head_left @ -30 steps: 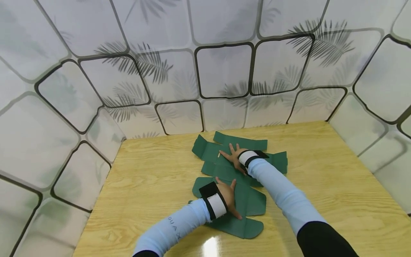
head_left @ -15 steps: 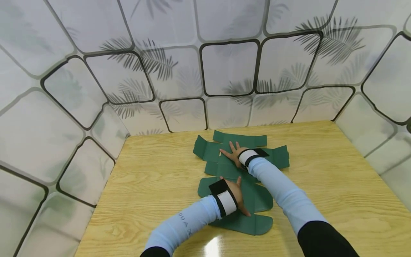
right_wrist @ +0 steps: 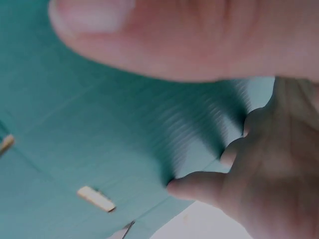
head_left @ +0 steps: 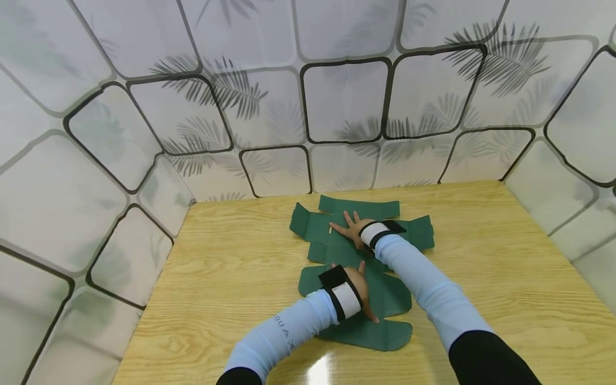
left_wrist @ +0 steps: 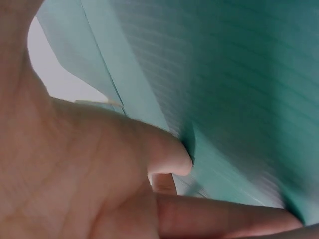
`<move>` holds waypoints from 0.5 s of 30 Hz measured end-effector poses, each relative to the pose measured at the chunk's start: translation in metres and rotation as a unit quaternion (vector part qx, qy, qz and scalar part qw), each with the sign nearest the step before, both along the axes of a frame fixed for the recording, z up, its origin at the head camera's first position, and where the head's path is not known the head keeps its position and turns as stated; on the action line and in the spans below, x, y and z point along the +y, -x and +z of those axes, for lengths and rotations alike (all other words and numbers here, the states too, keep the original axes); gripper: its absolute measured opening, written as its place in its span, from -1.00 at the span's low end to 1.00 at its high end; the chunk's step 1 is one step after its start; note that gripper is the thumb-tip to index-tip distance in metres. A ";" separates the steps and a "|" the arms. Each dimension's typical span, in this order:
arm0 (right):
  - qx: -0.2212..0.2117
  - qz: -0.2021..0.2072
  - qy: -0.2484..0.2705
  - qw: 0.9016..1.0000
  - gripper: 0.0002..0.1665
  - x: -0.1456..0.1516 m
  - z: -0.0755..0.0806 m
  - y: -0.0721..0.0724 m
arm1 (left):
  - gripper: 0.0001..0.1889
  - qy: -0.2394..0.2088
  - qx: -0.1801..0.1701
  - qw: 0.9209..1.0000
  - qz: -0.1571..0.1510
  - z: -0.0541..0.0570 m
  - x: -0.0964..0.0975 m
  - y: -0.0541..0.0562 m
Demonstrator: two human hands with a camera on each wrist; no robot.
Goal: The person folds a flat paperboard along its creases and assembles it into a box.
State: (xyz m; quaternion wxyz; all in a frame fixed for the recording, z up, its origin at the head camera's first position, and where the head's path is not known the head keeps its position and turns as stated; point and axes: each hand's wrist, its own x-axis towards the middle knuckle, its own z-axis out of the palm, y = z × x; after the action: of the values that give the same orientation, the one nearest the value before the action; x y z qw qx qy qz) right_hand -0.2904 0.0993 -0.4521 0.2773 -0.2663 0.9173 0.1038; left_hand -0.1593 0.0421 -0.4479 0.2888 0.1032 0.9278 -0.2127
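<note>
A green flattened cardboard box lies unfolded on the table, its flaps spread to both sides. My left hand rests with spread fingers on the near panel; in the left wrist view its fingertips touch the ribbed green card. On the far panel my right hand presses with fingers splayed. The right wrist view shows several of its fingers touching the card, close to a small slot cut through it. Parts of the panels are hidden under both hands and forearms.
The light wooden table extends around the cardboard on all sides. Behind it and at both sides stand pale walls with a dark-lined leaf pattern. A bright reflection shows at the near edge.
My left hand has moved slightly to the right along with the near panel. The right hand stays on the far panel. The head view has shifted a little.
</note>
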 end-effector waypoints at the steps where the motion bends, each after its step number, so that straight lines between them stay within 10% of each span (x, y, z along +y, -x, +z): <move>1: 0.002 0.006 -0.001 1.000 0.04 0.000 0.001 -0.001 | 0.40 0.002 0.002 1.000 0.001 -0.001 0.001 0.000; 15: 0.053 0.068 -0.025 0.996 0.08 -0.008 0.002 -0.005 | 0.42 0.011 -0.017 0.998 0.059 -0.001 0.020 0.006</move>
State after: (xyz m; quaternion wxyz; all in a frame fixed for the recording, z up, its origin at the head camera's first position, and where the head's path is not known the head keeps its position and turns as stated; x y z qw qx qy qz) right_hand -0.2859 0.0910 -0.4506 0.2269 -0.3149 0.9078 0.1589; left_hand -0.1656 0.0623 -0.4493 0.3173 0.0489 0.9248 -0.2043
